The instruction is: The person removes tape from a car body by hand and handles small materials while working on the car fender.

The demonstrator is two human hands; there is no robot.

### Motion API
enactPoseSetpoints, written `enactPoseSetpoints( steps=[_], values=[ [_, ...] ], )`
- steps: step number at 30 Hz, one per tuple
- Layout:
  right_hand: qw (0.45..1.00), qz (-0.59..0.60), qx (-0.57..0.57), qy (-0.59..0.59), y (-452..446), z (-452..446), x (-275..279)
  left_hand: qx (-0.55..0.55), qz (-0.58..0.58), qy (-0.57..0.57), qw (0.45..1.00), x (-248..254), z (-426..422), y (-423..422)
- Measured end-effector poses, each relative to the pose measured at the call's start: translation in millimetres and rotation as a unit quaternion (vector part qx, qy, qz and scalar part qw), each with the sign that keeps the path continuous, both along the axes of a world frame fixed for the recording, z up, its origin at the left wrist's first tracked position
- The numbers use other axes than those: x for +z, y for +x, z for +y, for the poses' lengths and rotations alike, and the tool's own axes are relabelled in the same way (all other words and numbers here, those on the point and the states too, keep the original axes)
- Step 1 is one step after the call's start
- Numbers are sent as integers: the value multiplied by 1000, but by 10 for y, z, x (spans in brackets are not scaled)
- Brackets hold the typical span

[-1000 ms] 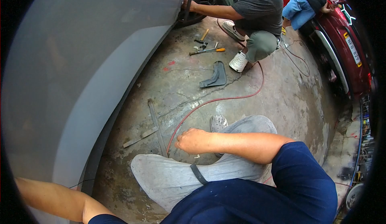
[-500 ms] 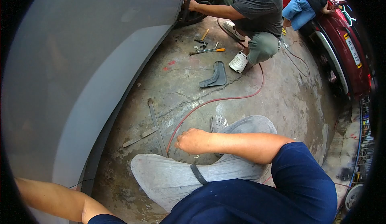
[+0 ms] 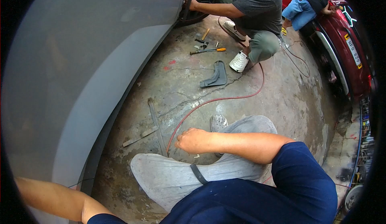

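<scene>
My right hand [image 3: 192, 140] hangs between my knees with its fingers curled in. Nothing shows in it, though the palm side is hidden. Below it on the concrete lie two flat metal bars [image 3: 154, 115] that cross, and a red hose [image 3: 209, 101] runs past the fingers. My left forearm [image 3: 52, 198] reaches along the grey car body panel [image 3: 100, 75] at the lower left. The left hand itself is beyond the picture's edge. A thin black wire [image 3: 82, 181] shows against the panel above that forearm.
A crouching co-worker [image 3: 257, 11] has both hands at the wheel [image 3: 193, 19]. On the floor nearby lie a hammer [image 3: 205, 35], an orange-handled tool [image 3: 219, 50] and a dark plastic bracket-shaped piece [image 3: 217, 76]. Behind, another person [image 3: 303, 7] is beside a dark red car [image 3: 341, 43].
</scene>
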State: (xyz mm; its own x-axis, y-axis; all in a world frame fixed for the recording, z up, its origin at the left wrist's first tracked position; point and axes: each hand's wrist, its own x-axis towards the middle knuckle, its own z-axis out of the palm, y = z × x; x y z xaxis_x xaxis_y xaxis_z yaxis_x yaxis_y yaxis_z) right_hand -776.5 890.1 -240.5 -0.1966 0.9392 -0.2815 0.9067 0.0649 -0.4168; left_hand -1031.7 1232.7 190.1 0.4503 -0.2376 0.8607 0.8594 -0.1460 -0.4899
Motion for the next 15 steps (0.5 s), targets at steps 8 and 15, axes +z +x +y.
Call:
enactPoseSetpoints(
  steps=[8, 15],
  values=[
    [1000, -4, -5, 3, 1, -9, -19, 0, -18, -33, 999, -10, -19, 7],
    [1000, -1, -9, 5, 2, -12, -10, 9, -22, -44, 999, -21, -65, 35]
  ],
)
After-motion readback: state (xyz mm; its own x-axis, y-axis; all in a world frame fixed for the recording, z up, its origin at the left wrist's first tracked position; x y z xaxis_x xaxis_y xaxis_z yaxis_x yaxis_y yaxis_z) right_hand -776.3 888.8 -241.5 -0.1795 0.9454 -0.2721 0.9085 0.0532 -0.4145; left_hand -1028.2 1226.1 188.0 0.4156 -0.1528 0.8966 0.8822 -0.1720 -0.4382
